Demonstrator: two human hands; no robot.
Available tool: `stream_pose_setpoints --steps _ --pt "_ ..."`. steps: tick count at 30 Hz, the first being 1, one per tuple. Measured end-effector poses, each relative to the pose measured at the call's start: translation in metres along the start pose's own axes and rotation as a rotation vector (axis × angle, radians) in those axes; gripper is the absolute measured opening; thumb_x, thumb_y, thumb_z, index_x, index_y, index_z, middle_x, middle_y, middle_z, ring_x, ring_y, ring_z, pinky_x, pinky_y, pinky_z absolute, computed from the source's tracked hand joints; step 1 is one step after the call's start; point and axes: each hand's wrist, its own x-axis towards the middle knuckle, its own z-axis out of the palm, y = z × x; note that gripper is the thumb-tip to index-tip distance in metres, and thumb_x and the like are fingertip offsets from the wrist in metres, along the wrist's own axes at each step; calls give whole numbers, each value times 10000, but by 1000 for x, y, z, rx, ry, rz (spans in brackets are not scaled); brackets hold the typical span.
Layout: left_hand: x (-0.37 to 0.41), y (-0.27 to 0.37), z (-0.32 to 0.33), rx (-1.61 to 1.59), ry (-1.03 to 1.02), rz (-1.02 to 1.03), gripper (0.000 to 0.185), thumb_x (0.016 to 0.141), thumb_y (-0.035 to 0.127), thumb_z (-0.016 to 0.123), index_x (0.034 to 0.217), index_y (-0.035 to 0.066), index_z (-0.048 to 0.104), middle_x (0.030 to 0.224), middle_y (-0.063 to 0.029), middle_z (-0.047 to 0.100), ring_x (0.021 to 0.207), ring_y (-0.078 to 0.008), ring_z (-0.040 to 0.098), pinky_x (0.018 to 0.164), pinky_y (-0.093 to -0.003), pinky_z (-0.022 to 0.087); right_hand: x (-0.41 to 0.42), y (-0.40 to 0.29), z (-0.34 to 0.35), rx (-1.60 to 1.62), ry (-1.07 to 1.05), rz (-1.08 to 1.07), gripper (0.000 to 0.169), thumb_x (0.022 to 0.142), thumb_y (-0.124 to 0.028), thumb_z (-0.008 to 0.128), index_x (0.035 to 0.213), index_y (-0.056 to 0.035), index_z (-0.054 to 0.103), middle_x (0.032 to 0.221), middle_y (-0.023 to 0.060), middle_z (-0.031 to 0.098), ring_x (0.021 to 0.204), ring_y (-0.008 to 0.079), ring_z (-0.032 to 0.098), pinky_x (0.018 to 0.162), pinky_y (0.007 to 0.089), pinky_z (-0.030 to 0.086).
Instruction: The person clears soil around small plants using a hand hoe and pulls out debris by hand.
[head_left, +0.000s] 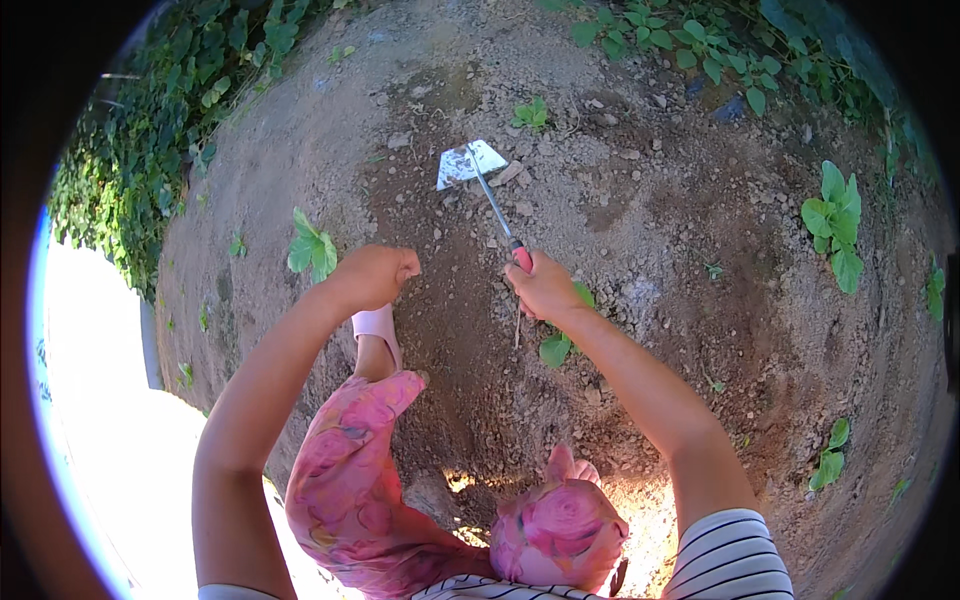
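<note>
My right hand (549, 285) grips the red and black handle (520, 255) of a small hand hoe. The hoe's thin metal shank (491, 197) runs away from me to a flat, shiny trapezoid blade (469, 163), soil-specked, which lies at the ground beside some clods (511, 173). To the left, my left hand (381, 275) is curled into a fist above the soil, with nothing visible in it; its palm side is hidden. A leafy seedling (312, 247) grows just beyond that wrist. Partly covered by my right hand and forearm is another seedling (555, 349).
Dry, cloddy soil (645, 187) spreads around me, with a small plant (531, 113) beyond the blade and a larger one (834, 225) at right. Dense vines (142, 150) border the far left; more foliage (697, 45) grows at the far right. My pink shoe (376, 327) rests below my left hand.
</note>
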Motion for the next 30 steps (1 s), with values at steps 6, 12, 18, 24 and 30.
stream_pose_setpoints --steps 6,12,18,24,30 --pt "59 -57 32 82 -180 43 139 838 153 535 942 134 625 898 -130 656 848 -342 625 725 -429 494 25 -15 -98 273 418 -131 240 913 -252 579 908 -36 474 667 41 551 437 105 523 382 253 430" --pt "64 -167 112 -91 -416 44 167 845 202 515 958 175 635 922 -126 657 880 -325 625 772 -419 494 100 3 -206 -165 646 286 295 891 -330 549 957 -43 520 692 112 598 507 205 602 383 334 464" --pt "77 -212 161 -464 -469 46 193 866 208 500 1006 150 620 962 -121 655 903 -308 624 791 -402 487 142 -109 -171 -394 853 132 314 884 -339 556 933 -37 488 660 97 579 467 204 593 368 337 460" --pt "96 -245 213 -829 -202 440 368 713 326 687 994 107 595 924 -114 645 871 -302 624 767 -375 489 266 -186 -54 -528 658 -58 365 879 -343 557 954 10 501 764 191 639 584 296 652 633 411 529" --pt "96 -234 180 -869 -292 309 223 839 268 555 940 76 604 797 -141 634 727 -281 634 650 -390 490 274 -120 104 -644 739 56 280 879 -239 548 987 -4 440 816 274 609 760 454 606 689 525 482"
